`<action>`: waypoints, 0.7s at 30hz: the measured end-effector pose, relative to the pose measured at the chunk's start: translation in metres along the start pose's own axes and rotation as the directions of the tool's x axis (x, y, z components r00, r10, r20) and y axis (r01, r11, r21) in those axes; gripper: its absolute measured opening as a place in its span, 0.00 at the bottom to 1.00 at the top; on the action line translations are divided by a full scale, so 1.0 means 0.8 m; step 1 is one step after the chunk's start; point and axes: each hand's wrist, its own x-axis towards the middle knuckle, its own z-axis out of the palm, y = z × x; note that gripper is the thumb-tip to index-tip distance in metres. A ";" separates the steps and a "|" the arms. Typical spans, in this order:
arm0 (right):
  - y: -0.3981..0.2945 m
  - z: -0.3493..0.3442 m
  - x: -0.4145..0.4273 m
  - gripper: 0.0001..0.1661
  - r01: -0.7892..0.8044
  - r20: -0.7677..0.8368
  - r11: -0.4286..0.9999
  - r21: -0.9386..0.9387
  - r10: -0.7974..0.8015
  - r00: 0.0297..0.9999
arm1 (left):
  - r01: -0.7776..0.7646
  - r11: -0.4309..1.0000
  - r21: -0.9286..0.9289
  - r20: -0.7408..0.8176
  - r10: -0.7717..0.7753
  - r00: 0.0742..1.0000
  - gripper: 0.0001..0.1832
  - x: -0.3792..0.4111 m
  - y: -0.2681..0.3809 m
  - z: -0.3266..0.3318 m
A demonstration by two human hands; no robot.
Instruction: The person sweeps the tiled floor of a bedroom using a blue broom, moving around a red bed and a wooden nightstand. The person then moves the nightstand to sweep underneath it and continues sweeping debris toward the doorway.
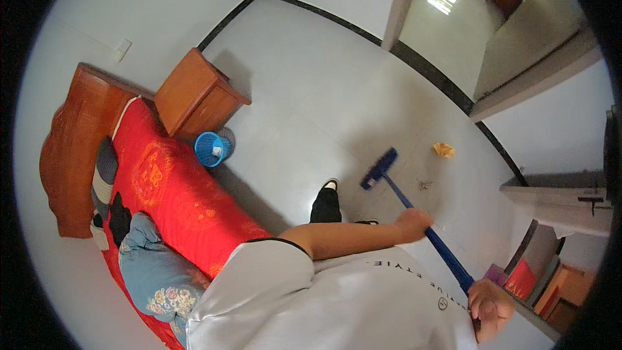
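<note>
A broom with a dark blue head (379,169) and a blue handle (449,260) slants across the floor in front of me. My left hand (413,226) grips the middle of the handle, its arm reaching across my body. Around the handle's top end, beside my white shirt, is closed my right hand (491,306). The broom head is at the floor just beyond my feet. To its right lies a small heap of dark debris (425,184), and farther off a crumpled yellow wrapper (443,149).
On the left is a bed with a red cover (194,199), a blue floral pillow (163,272) and a wooden headboard (80,155). A blue wastebasket (208,149) stands beside a wooden nightstand (204,95). Beyond a dark threshold (430,75), an open doorway leads out at the upper right.
</note>
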 end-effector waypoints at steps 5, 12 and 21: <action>0.081 0.067 0.052 0.12 -0.066 0.021 0.998 0.002 0.066 0.998 | 0.195 0.976 0.099 -0.080 -0.188 0.979 0.03 -0.056 -0.127 -0.119; 0.212 0.239 0.149 0.11 -0.577 0.355 0.809 0.114 0.509 0.784 | 0.465 0.848 0.255 -0.464 -0.314 0.828 0.14 -0.184 -0.357 -0.232; 0.261 0.300 0.197 0.14 -0.701 0.222 0.712 -0.033 0.689 0.690 | 0.467 0.834 0.295 -0.210 -0.420 0.883 0.03 -0.185 -0.434 -0.256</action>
